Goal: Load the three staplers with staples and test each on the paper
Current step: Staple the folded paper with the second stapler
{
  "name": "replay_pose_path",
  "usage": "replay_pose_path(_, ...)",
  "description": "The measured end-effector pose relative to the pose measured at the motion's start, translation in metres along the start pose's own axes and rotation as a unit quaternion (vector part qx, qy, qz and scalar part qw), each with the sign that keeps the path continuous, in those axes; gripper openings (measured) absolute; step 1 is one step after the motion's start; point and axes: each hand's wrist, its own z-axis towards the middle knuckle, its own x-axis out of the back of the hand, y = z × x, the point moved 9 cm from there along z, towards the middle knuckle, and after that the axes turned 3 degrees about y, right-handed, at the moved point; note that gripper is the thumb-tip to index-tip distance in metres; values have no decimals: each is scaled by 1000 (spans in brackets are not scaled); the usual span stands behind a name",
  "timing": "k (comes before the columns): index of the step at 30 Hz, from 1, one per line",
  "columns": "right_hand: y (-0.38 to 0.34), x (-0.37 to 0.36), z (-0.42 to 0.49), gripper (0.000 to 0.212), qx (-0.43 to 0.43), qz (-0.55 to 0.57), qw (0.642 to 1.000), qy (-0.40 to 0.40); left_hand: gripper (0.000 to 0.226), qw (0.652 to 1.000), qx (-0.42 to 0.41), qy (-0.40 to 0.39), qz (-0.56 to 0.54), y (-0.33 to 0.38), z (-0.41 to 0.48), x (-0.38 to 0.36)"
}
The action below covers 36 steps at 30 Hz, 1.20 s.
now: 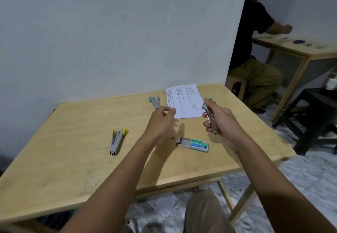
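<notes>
My right hand (219, 118) grips a metal stapler with teal tips (209, 116), held above the wooden table (73, 159). My left hand (162, 117) hovers over the table with fingers curled toward the thumb; whether it pinches anything I cannot tell. A yellow-tipped stapler (116, 141) lies at the left. A blue-tipped stapler (154, 101) lies at the back, partly hidden by my left hand. The printed paper (184, 101) lies at the back right. A green staple box (194, 143) with its tray slid out sits between my arms.
A white wall stands right behind the table. At the right a person sits on a stool (237, 86) at another wooden table (300, 50). A dark bench (315, 108) stands close to my table's right edge. Papers lie on the floor below.
</notes>
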Motion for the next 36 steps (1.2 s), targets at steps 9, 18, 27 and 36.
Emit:
replay_pose_path(9, -4, 26, 41, 33, -6, 1, 1000, 3, 73, 945, 76, 30, 318, -19, 109, -64)
replay_pose_path(18, 4, 33, 67, 32, -6, 24, 1000, 9, 84, 938, 188, 65, 284, -34, 147, -61)
replay_pose_path(27, 6, 64, 55, 43, 56, -71, 991, 96, 7, 988, 92, 30, -117, -10, 105, -42)
replay_pose_path(36, -19, 39, 32, 44, 43, -11, 998, 41, 28, 964, 28, -101, -244, 28, 22, 1)
